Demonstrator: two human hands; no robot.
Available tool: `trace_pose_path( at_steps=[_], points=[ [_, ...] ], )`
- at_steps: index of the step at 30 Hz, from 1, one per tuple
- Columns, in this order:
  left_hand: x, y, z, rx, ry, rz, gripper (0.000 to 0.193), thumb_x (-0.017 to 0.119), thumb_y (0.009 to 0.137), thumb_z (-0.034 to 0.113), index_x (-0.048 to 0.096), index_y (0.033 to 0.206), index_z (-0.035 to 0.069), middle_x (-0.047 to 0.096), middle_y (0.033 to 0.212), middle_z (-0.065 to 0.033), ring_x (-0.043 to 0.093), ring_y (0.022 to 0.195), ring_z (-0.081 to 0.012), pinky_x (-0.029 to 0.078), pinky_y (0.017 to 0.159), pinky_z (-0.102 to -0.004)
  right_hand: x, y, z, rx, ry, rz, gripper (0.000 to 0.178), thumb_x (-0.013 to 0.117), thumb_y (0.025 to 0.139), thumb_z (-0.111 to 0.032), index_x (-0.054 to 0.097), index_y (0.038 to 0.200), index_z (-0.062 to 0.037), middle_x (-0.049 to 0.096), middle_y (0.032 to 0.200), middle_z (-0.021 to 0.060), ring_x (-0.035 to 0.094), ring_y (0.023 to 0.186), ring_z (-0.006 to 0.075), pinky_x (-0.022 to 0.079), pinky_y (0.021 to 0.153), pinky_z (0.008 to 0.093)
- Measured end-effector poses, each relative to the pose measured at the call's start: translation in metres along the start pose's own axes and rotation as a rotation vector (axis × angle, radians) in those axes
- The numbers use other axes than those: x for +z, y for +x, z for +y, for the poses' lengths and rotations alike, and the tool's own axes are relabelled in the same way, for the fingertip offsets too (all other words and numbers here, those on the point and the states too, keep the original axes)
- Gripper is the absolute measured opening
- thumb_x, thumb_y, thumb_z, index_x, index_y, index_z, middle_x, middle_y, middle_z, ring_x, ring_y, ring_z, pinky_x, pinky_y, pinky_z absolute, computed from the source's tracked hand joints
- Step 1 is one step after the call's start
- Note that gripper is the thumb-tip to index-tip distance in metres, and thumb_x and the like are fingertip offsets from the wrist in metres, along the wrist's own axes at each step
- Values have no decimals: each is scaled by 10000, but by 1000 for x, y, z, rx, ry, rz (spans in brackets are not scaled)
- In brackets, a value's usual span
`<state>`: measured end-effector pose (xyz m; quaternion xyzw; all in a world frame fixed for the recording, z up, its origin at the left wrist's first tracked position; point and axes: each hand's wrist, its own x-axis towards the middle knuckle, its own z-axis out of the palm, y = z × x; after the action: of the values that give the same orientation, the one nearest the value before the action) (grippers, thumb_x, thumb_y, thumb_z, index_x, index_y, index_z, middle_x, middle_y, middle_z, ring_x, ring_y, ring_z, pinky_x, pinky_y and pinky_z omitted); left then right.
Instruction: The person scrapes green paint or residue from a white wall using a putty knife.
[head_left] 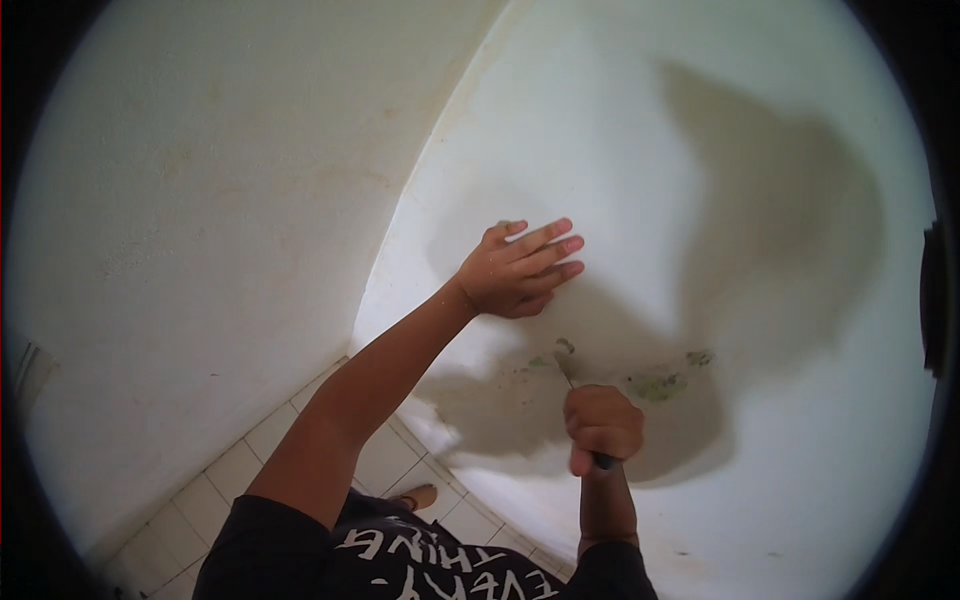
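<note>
My right hand [604, 425] is closed in a fist around the dark handle of a scraper [566, 370]. Its thin blade points up and away from me, and the tip is at the white wall [620, 180] beside a small patch of green, flaked spots [541, 361]. To the right of the fist, a larger green and grey patch [655, 386] marks the same wall. Higher up and to the left, my left hand [520, 272] holds nothing, its fingers spread over the wall. Whether its palm touches the surface, I cannot tell.
A second pale wall [220, 200] meets the white one in a corner on the left. Below lies a floor of light square tiles [385, 455], where a shoe [420, 496] shows. Shadows of my arms and head fall across the white wall.
</note>
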<state>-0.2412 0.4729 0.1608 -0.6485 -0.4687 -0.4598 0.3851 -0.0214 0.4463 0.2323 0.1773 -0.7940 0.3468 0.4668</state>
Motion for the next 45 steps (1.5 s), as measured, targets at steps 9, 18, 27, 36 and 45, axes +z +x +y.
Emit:
trace_pose_path(
  at_steps=[9,18,27,36,45],
  points=[
    [-3,-1,0,-36,0,-27,496,689,702,320,603,1189,281,486,1413,50,402,1353,-124,287,1023,-434,-2,-13,2,145,-104,139,559,629,912,-441,346,571,-99,362,464,-12,360,378,138,295,366,282],
    [-3,-3,-4,-25,-16,61,462,664,726,286,606,1184,276,499,1394,63,407,1349,-115,283,1037,-426,10,-45,26,187,99,65,513,660,899,-380,422,581,-54,410,481,28,389,386,156,303,377,297],
    [3,-3,-3,20,1,108,525,652,680,259,568,1198,278,519,1375,44,447,1325,-159,218,1081,-433,13,-44,23,182,27,51,568,621,920,-422,369,543,-80,361,438,18,340,342,148,296,361,260],
    [-3,-3,-5,-8,-6,87,489,677,714,260,599,1196,263,474,1424,53,399,1355,-119,290,1034,-426,-2,-36,4,146,59,209,496,621,918,-427,402,646,-75,371,455,-5,327,373,123,260,364,274],
    [4,-5,-4,8,-5,76,555,699,639,278,581,1181,267,507,1390,9,456,1321,-182,246,1054,-449,25,-73,31,214,-84,70,469,671,891,-350,473,587,-54,467,511,29,448,415,179,370,412,287]
  ],
)
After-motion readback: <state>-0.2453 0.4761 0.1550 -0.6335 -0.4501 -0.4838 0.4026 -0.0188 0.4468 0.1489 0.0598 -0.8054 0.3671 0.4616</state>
